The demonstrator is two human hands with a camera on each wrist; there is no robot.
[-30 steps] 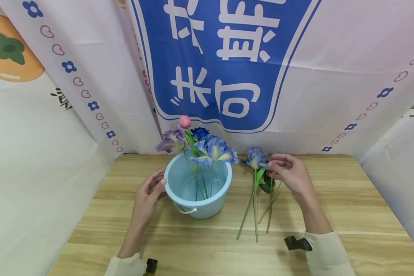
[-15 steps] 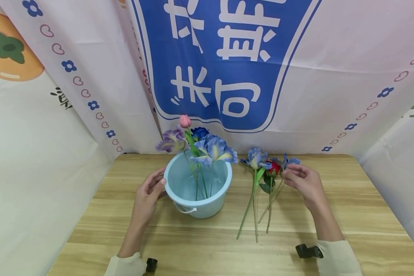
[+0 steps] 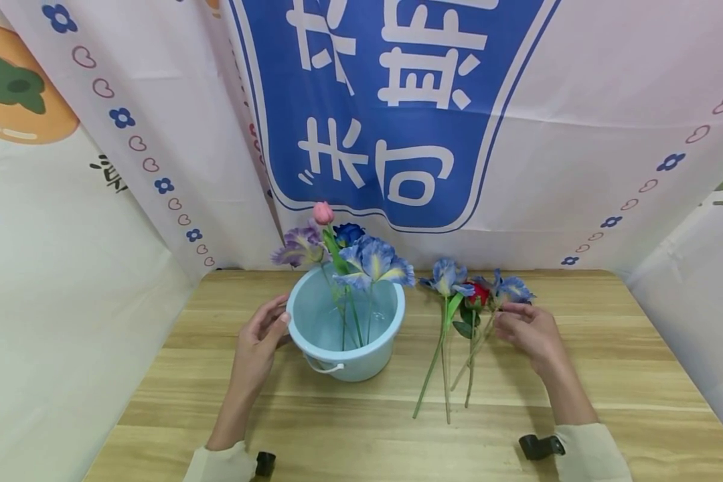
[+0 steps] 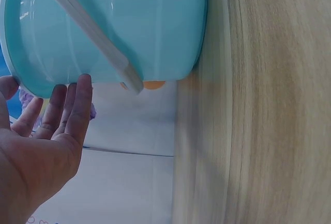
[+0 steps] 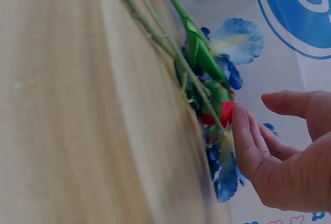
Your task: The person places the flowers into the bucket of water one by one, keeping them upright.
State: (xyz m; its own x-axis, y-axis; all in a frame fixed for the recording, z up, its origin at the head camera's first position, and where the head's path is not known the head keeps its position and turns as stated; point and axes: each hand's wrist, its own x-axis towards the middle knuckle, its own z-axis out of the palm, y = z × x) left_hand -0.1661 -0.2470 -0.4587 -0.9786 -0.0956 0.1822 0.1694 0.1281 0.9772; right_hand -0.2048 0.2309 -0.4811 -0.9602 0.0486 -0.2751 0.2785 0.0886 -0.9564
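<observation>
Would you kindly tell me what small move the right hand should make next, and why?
Probably the right hand should pinch the rightmost blue flower just below its bloom: the fingertips are right by it, and the right wrist view shows the thumb apart from the fingers. The left hand already touches the bucket, so it seems free to steady it.

Pale cloth (image 3: 554, 167) around a wood-grained table (image 3: 614, 348) bears a blue panel (image 3: 367, 100) with white characters (image 3: 412, 187), an orange fruit print (image 3: 21, 86), hearts (image 3: 84, 57) and small blue blossoms (image 3: 60, 18).
</observation>
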